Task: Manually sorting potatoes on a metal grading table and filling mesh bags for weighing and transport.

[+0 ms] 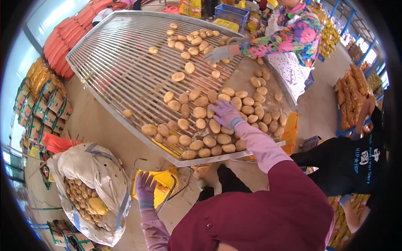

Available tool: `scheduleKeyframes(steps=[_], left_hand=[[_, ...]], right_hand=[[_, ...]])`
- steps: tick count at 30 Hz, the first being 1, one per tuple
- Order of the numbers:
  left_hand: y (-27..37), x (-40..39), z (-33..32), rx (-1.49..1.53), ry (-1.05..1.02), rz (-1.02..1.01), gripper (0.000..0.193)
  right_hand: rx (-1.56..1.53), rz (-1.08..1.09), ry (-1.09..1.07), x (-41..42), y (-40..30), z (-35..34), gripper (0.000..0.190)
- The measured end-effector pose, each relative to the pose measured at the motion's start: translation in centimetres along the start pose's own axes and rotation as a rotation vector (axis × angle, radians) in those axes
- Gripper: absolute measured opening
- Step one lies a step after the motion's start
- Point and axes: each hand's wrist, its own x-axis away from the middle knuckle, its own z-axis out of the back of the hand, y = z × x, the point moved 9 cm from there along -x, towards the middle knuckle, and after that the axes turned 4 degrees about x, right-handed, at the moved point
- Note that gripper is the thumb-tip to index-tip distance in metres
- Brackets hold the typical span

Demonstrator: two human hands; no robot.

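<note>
My right hand point(225, 114), in a purple glove, rests among potatoes on the slatted metal sorting table point(125, 62). Its fingers are spread and touch potatoes; none is plainly gripped. Around it lie many loose potatoes point(199, 112), thickest towards the table's near right corner. My left hand point(145, 188), gloved alike, hangs below the table's near edge with fingers apart and nothing in it. Just beyond that hand, a yellow bag point(163, 182) hangs on a metal frame. Across the table, a co-worker's grey-gloved hands point(218, 54) are over another group of potatoes point(196, 41).
A large white sack point(106, 175) of small potatoes stands at left. Stacked cartons point(47, 106) and red sacks point(62, 44) line the left side. Another person in a black shirt point(345, 163) is close on my right. Blue crates point(232, 15) stand beyond the table.
</note>
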Motion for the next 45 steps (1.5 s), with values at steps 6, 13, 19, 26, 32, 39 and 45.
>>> scheduleKeyframes(steps=[6,13,19,26,32,39,45], left_hand=[[4.9,-9.2,-15.2,-1.049,-0.135,-0.512,0.051],[4.7,-18.4,-23.4,-2.033,-0.351,-0.706,0.054],[5.2,-21.6,-22.5,-1.772,-0.387,-0.506,0.045],[2.3,-16.7,-31.6,-0.723,-0.371,-0.203,0.035],[-5.8,-11.9,-42.5,-1.718,-0.566,-0.503,0.042],[-8.6,-14.5,-43.3,-2.127,-0.636,-0.205,0.053],[-6.6,-15.6,-40.7,-2.099,-0.558,-0.264,0.058]], right_hand=[[-0.126,-0.140,0.114,3.3,4.0,0.0,0.061],[-0.110,-0.177,-0.146,1.1,3.9,0.6,0.057],[-1.097,-0.375,-0.016,-1.3,10.0,-0.6,0.055],[-1.114,-0.038,-0.033,0.5,8.6,2.0,0.038],[-0.094,0.132,-0.464,1.3,-2.2,0.2,0.032],[0.003,-0.010,-0.495,-0.5,-3.7,-4.9,0.028],[-0.212,0.164,-0.218,0.6,-2.6,1.6,0.024]])
